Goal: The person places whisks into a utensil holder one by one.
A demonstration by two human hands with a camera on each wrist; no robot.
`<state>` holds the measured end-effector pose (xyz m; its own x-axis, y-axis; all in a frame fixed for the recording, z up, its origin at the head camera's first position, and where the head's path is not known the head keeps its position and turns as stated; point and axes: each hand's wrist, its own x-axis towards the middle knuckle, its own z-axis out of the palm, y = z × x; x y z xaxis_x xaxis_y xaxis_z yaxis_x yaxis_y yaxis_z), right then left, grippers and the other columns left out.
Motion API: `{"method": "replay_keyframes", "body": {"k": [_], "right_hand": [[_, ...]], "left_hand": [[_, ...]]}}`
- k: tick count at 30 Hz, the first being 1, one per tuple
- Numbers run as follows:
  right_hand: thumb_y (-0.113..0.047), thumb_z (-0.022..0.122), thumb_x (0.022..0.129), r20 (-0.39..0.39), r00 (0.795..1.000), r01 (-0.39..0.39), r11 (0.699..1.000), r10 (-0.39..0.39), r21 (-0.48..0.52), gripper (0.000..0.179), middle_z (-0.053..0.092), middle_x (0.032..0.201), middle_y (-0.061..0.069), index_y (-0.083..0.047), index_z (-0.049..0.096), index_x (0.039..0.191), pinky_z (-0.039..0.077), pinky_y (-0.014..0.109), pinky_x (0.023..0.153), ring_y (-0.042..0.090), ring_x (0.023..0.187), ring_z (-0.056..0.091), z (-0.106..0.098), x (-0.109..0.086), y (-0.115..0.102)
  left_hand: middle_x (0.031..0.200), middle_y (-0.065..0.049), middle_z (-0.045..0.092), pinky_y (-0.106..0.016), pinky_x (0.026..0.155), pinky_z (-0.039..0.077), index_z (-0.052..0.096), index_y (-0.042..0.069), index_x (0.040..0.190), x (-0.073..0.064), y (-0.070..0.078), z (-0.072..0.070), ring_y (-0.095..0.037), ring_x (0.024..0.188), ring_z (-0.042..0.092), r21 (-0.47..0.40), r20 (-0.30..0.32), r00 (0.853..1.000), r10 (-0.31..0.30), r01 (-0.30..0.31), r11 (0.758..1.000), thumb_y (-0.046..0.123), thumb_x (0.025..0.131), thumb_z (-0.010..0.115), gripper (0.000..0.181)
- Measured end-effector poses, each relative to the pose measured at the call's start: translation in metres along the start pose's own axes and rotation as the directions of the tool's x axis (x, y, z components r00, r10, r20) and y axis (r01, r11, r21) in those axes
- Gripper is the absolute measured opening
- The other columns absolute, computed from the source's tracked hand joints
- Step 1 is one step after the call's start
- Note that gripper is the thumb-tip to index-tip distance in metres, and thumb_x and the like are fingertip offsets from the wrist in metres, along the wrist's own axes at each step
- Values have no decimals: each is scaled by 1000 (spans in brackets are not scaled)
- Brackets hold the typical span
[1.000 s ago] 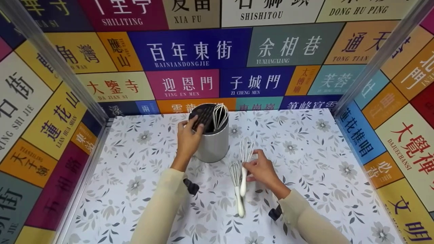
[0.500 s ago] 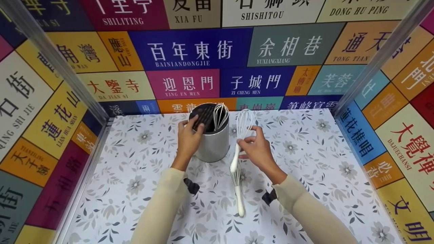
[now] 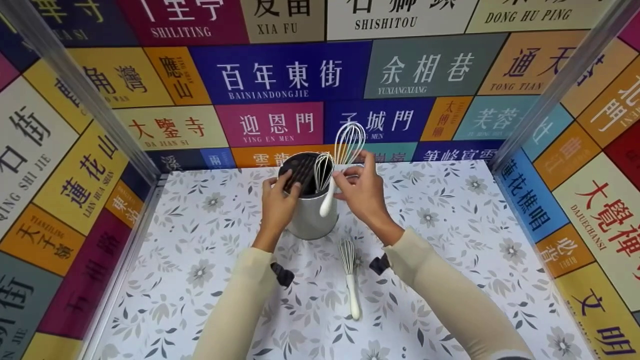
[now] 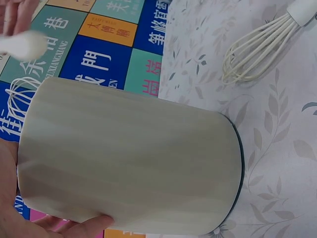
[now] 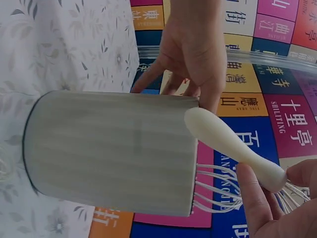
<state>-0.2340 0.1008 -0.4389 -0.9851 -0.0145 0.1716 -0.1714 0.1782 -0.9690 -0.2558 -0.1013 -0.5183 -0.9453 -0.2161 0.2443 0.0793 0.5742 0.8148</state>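
Note:
A light grey utensil holder with a black slotted top stands upright on the table. My left hand grips it at the left of its rim; in the right wrist view those fingers lie along the holder's side. One whisk stands inside, wires up. My right hand pinches a second whisk near where its cream handle meets the wires. This whisk is tilted, wires up and handle end down in front of the rim, as the handle shows in the right wrist view.
A third whisk lies on the floral tablecloth in front of the holder, its wires pointing away from me. Colourful panels with Chinese lettering wall in the back and sides.
My right hand has raised the second whisk off the tablecloth and brought it up and left to the holder's rim. The left hand has stayed in place on the holder.

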Motion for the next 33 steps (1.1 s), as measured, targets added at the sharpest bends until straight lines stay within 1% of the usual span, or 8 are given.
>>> {"method": "replay_keyframes", "body": {"k": [3,7,10,14,19,23,28,33], "right_hand": [[-25,69,96,-24,998,60,998,-61,-27,60,70,104,8,-17,34,144,62,35,68,21,92,73,7,6,-8],[-27,68,98,-62,987,142,984,-150,-112,59,71,103,5,-16,34,145,61,34,68,17,92,73,15,13,-15],[-27,67,99,-83,975,190,966,-207,-175,59,70,104,5,-13,33,146,60,33,75,17,94,73,21,18,-16],[-24,67,99,-102,962,226,951,-251,-212,59,68,107,8,-8,35,145,57,32,86,20,97,72,30,24,-15],[-21,69,97,-83,961,235,939,-263,-249,54,68,108,9,-5,39,139,57,34,83,21,95,71,39,24,-8],[-21,70,96,-42,963,243,927,-265,-284,53,69,104,10,-3,40,137,57,36,82,20,94,71,42,22,-2],[-21,72,94,-5,965,250,930,-261,-269,55,70,110,15,-6,40,135,59,35,81,21,96,73,44,20,2],[-26,75,92,12,971,231,928,-238,-293,58,70,109,15,-8,39,134,59,35,73,20,88,73,45,17,6]], "left_hand": [[135,-26,51,-51,108,43,64,15,140,0,-1,0,-40,123,55,1,1,1000,1,-1,1000,30,97,65,46],[135,-26,51,-51,108,43,64,15,140,2,-2,0,-39,124,55,7,7,1000,4,-4,1000,31,97,65,46],[134,-26,52,-51,107,43,64,14,140,2,-2,0,-40,123,55,6,6,1000,12,-12,1000,31,96,66,46],[133,-26,53,-51,107,43,65,14,139,2,-3,-1,-40,122,55,-4,3,1000,25,-25,1000,30,96,66,46],[136,-26,52,-52,107,43,64,15,141,3,-4,-1,-41,123,55,-4,20,999,26,-26,1000,32,97,64,47],[141,-25,49,-53,108,42,61,16,144,3,-3,-2,-41,127,54,-4,57,998,-6,6,1000,32,99,62,48],[144,-24,48,-53,110,42,59,17,145,5,-2,-3,-40,130,53,12,77,997,-29,28,1000,32,100,61,48],[142,-24,49,-52,109,43,59,17,145,7,-2,-3,-39,127,55,15,77,997,-29,28,999,31,100,61,47]]}}
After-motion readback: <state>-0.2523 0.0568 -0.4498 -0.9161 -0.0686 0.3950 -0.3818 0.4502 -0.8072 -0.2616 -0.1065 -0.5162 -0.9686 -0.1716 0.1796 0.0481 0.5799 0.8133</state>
